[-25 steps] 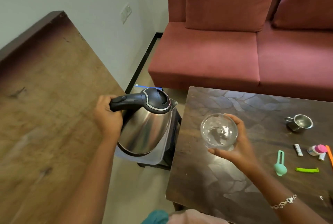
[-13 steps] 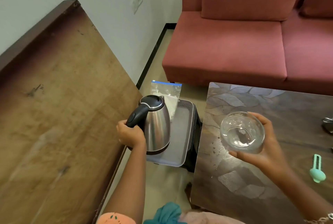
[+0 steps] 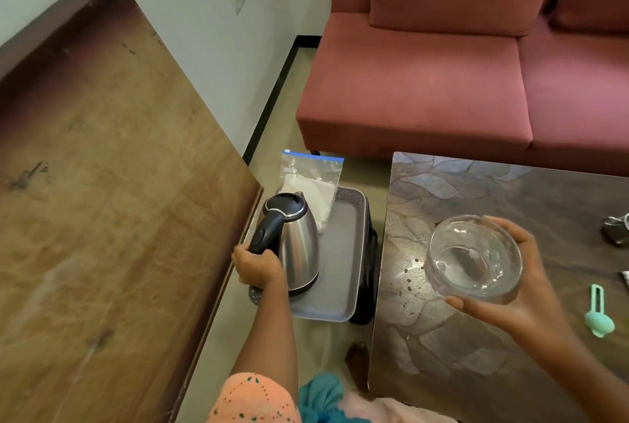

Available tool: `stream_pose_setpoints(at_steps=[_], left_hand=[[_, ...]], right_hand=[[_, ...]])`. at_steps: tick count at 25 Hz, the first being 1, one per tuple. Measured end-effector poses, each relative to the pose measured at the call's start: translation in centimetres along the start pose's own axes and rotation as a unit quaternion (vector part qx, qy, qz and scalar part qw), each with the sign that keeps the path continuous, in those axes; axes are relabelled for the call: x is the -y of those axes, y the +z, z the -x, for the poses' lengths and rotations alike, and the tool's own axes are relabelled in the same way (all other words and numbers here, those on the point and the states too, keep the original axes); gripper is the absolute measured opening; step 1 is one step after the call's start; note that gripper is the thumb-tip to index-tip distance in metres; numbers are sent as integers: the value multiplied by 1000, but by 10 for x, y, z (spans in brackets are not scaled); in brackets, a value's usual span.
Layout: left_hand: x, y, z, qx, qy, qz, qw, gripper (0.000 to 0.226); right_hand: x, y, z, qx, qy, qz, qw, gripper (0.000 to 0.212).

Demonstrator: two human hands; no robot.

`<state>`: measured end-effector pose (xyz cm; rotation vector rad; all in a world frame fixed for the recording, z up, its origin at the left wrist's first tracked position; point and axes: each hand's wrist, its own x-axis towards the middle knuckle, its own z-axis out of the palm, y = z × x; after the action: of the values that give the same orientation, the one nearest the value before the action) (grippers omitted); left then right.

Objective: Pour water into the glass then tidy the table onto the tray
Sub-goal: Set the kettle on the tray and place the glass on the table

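— Steel kettle (image 3: pixel 299 245) first: what could go wrong there?
— It stands upright at the near left corner of the grey tray (image 3: pixel 340 252), close to the rim. I can't tell whether its base is fully down. The left hand (image 3: pixel 255 266) has its fingers (image 3: pixel 263 254) closed round the black handle. If it's let go off balance, it could tip over the edge. The tray sits on a small dark stand beside the table (image 3: pixel 476 371), so a knock might shift the lot
— And the glass (image 3: pixel 473 257)?
— It looks lifted clear of the table. The right hand (image 3: pixel 517 290) grips it, fingers (image 3: pixel 459 303) curled under the near side and thumb at the far rim. A careless tilt on the way down would likely spill it
— What's inside things?
— There's clear water low in the glass, well short of the rim. The kettle's lid is shut, so its contents are hidden. A zip bag (image 3: pixel 311 181) holding something white leans at the tray's far end, just behind the kettle
— Anything else?
— There are drops (image 3: pixel 413 266) on the table near the glass, and a wet base could slide. A mint clip (image 3: pixel 599 313) and a metal cup (image 3: pixel 617 232) lie on the table, not yet tidied
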<state>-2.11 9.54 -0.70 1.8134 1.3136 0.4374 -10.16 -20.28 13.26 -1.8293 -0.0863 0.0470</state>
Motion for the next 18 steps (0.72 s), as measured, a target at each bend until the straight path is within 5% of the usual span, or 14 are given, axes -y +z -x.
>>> stream_pose_setpoints(at_steps=[6,18], left_hand=[[24,-1,-8,42,43,6,998,25],[64,-19,8,95,-57,-2,994,37]], right_hand=[[7,4,-2,-21,6,1,1000,92],[3,6,-13,-16,-6,4,1000,95]])
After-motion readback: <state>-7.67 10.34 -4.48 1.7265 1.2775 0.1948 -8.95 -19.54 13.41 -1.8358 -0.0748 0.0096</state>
